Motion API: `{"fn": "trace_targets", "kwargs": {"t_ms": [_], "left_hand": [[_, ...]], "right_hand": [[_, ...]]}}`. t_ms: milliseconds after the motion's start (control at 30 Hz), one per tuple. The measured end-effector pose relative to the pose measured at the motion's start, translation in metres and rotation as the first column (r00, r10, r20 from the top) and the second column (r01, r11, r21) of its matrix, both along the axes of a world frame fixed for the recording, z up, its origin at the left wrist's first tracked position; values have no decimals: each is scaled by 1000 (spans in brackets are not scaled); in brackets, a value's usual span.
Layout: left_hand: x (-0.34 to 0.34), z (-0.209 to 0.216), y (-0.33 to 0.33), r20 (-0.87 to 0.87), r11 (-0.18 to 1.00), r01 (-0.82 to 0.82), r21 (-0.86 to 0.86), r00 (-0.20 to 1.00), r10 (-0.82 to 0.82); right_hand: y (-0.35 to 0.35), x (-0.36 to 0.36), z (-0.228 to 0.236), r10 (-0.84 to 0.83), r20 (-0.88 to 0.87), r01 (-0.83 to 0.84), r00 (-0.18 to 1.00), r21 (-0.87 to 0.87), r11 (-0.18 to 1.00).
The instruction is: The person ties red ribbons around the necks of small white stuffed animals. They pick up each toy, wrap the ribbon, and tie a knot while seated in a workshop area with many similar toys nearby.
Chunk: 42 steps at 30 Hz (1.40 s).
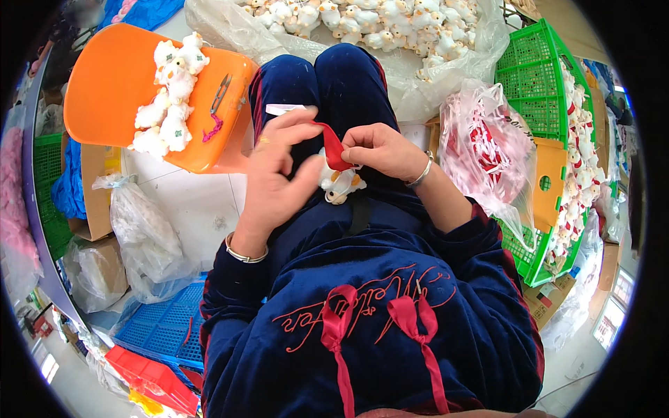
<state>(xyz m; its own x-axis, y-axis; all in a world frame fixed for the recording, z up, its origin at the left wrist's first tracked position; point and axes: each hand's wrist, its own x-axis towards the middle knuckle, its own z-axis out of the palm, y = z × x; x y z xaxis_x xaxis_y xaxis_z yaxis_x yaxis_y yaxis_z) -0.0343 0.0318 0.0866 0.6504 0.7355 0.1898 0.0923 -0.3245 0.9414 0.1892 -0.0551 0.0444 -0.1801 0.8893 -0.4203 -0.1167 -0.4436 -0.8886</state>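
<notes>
On my lap lies a small white plush toy (341, 184) with orange-yellow parts, its upper side partly covered by a red ribbon (334, 148). My right hand (383, 150) pinches that ribbon between thumb and fingertips, just above the toy. Beside it, my left hand (279, 164) has thumb and fingers spread apart, slightly blurred. Its fingertips are close to the ribbon's far end; whether they touch it I cannot tell. A pale strip (284, 109) rests on my left knee, beyond the left hand.
At left, an orange chair (104, 90) carries several white plush toys (171, 97), thread snips (221, 94) and a pink cord (212, 128). Ahead is a big clear bag (411, 87) of toys. On the right, a plastic bag (481, 139) with red ribbons stands beside green crates (533, 76).
</notes>
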Motion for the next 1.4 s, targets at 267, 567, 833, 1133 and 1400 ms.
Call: {"fn": "trace_targets", "kwargs": {"t_ms": [267,567,833,1133,1400], "left_hand": [[12,-26,18,-197,865,243,-440,913,-357],[9,-31,12,-78,733,199,-651,943,-325],[3,-26,11,-11,642,201,-739,951,-310],[9,-27,7,25,691,167,-703,977,-210],[5,-8,41,-172,864,220,-453,929,-327]], "right_hand": [[0,0,14,-28,-103,26,994,-16,1000],[-3,5,19,-135,-107,133,985,-23,991],[-3,25,18,-165,-24,166,986,40,985],[-5,3,40,-359,134,267,924,447,854],[10,11,41,-160,424,-21,891,392,920]]}}
